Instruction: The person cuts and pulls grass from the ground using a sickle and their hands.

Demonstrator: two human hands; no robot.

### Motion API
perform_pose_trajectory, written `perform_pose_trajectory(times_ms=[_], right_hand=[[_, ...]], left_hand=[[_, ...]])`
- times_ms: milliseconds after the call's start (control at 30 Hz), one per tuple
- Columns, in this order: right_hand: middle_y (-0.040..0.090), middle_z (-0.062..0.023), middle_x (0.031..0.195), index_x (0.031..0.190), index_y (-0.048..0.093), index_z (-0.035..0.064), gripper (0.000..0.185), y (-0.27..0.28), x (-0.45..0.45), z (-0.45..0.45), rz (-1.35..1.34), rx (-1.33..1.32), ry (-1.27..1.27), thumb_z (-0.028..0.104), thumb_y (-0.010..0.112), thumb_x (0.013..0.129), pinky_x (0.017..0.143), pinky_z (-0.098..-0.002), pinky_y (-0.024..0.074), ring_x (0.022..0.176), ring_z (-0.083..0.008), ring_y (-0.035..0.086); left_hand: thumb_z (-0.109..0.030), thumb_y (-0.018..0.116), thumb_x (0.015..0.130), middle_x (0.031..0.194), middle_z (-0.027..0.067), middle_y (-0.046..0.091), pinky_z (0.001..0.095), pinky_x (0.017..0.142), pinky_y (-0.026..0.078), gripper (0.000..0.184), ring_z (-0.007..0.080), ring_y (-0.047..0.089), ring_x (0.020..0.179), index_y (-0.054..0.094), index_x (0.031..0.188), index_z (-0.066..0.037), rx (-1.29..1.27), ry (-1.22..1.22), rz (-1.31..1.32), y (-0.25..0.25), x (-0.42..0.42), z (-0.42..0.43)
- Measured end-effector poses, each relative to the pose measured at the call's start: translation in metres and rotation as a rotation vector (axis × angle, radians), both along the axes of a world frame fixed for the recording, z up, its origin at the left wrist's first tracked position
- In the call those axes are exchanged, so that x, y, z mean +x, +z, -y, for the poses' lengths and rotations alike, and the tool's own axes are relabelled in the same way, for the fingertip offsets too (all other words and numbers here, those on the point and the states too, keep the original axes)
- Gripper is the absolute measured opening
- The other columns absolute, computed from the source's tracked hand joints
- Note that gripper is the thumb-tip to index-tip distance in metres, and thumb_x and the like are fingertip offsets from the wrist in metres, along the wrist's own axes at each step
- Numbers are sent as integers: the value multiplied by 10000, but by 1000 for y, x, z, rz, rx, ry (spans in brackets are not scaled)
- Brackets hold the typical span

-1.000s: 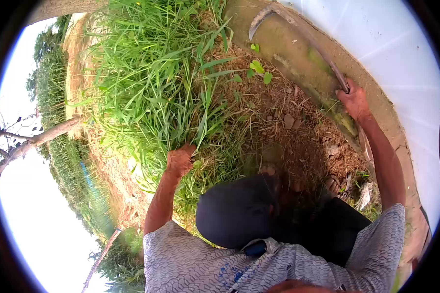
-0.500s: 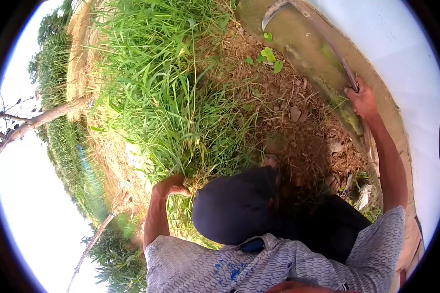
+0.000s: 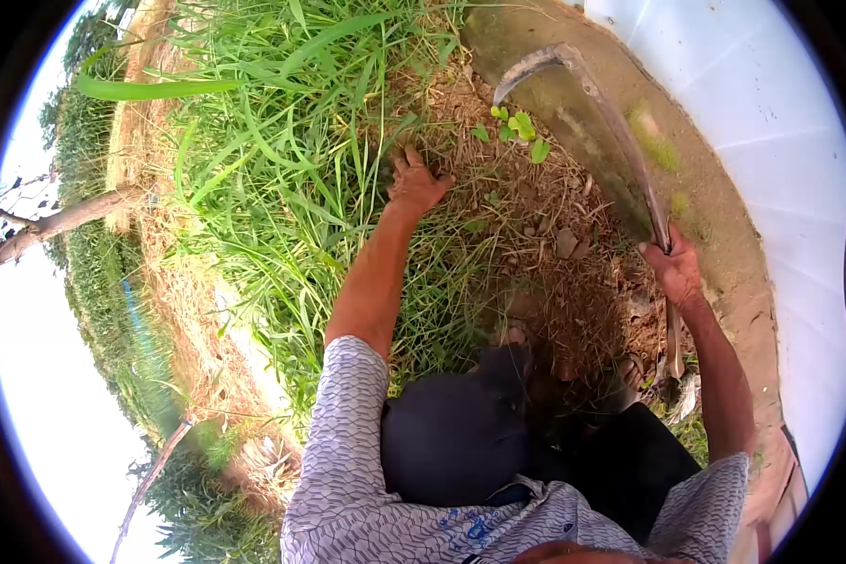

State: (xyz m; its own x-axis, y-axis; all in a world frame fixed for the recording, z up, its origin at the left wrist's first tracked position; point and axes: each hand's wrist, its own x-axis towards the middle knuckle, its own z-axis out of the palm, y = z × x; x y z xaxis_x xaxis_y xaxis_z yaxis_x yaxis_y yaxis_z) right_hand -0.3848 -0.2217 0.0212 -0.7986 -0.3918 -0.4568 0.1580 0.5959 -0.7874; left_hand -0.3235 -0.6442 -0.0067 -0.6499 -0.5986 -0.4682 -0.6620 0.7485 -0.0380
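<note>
My right hand is wrapped round the wooden handle of a sickle. The tool's curved blade points left, above the concrete edge near a small broad-leaved plant. My left hand is stretched out at the edge of the tall green grass, thumb apart from the fingers. Its fingertips are partly in shade against the stems, and no bunch of grass shows in it.
Bare soil with dry stalks and a clod lies between my hands. A concrete ledge and a pale sheet-like wall curve along the right. Tree branches stand at the left, beyond the grass.
My left hand has moved from beside my knee, forward and right to the grass edge. My right hand and the sickle have shifted slightly back towards me.
</note>
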Motion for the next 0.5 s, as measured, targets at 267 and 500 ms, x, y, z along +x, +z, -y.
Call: perform_pose_trajectory(times_ms=[267,500], right_hand=[[480,-65,698,956,528,6,279,1,10,92,-48,-52,11,234,656,856,614,-362,447,651,-168,496],[570,-161,735,969,500,-26,340,-10,34,71,-3,99,-41,264,631,848,616,-388,466,658,-227,564]], left_hand=[[-422,478,951,957,233,661,498,807,482,468,434,625,912,537,1136,4,122,-71,-79,-18,10,19],[-397,442,969,856,254,640,527,771,467,424,452,605,853,566,921,6,233,-166,-304,-2,18,-9]])
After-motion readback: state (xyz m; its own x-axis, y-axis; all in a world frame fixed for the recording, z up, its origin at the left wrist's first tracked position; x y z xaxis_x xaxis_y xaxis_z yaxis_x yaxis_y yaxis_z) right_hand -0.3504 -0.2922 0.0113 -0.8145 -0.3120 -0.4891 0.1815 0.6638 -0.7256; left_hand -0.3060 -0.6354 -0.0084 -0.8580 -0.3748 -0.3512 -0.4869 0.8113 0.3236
